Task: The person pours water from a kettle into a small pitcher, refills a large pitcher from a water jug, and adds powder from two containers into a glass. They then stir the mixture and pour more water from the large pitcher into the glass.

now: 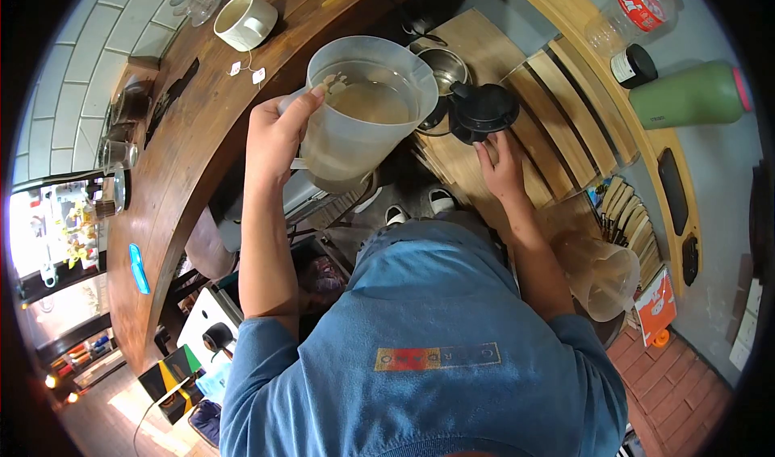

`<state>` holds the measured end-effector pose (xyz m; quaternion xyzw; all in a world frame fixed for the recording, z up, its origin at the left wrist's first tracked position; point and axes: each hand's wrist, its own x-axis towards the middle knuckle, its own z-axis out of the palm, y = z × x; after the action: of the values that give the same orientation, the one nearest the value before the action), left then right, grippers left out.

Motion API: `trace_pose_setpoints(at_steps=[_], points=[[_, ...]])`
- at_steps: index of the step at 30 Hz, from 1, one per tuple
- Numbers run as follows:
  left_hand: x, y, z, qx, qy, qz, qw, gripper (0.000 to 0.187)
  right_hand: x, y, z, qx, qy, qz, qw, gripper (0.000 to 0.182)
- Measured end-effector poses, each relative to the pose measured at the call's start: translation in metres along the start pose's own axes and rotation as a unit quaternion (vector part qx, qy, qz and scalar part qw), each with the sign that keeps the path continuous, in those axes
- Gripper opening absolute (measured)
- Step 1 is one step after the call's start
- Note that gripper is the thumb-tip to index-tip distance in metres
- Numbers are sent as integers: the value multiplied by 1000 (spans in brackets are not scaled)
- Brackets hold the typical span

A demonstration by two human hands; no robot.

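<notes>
Got a frosted pitcher (355, 148) in left hand (276, 134), pinching black lidded container (487, 110) with right hand (504, 169), can't fully read lettered chest patch (437, 357).

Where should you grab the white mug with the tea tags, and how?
Probably by its handle, coming from the person's side, because that loop sticks out toward them and the mug seems upright. Avoid the tea tags on strings beside it. The left hand is nearer, but it's busy holding the pitcher.
</notes>
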<state>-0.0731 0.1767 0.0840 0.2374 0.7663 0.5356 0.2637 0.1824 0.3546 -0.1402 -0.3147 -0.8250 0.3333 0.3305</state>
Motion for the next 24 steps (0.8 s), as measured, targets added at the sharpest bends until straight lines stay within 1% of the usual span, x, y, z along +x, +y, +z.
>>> trace_pose_setpoints(at_steps=[1, 3, 6, 10, 12, 13, 15, 16, 18, 19, 21, 24], points=[[0, 4, 1, 1, 1, -1, 1000, 34, 1, 1, 0, 1, -1, 1, 1000, 43], [0, 14, 4, 44, -24, -29, 998, 34, 2, 2, -1, -6, -6, -5, 1000, 40], [1, 22, 6, 66, -45, -31, 996, 37, 5, 1, -5, -7, -26, -6, 1000, 38], [3, 29, 8, 95, -38, -38, 994, 41, 6, 1, -4, 5, -29, 3, 1000, 37], [7, 31, 8, 152, -29, -38, 987, 45, 6, 5, 0, 1, -25, 9, 1000, 38], [9, 30, 9, 152, -28, -38, 987, 45, 7, 3, 0, 2, -26, 7, 1000, 38], [11, 26, 13, 157, 5, -4, 988, 40, 10, -1, -1, 63, -30, 18, 997, 37], [12, 27, 14, 157, 6, -4, 988, 40, 11, -1, 0, 64, -31, 17, 997, 37], [13, 30, 15, 192, 16, 9, 981, 44, 16, -1, 3, 187, -48, 44, 980, 34], [13, 34, 16, 191, 17, 9, 981, 44, 18, -3, 3, 187, -48, 43, 980, 34], [13, 44, 16, 257, -10, -24, 966, 58, 23, -8, -1, 186, -55, 69, 979, 31], [15, 48, 19, 264, -9, -27, 964, 58, 26, -10, -3, 177, -70, 59, 980, 31]])
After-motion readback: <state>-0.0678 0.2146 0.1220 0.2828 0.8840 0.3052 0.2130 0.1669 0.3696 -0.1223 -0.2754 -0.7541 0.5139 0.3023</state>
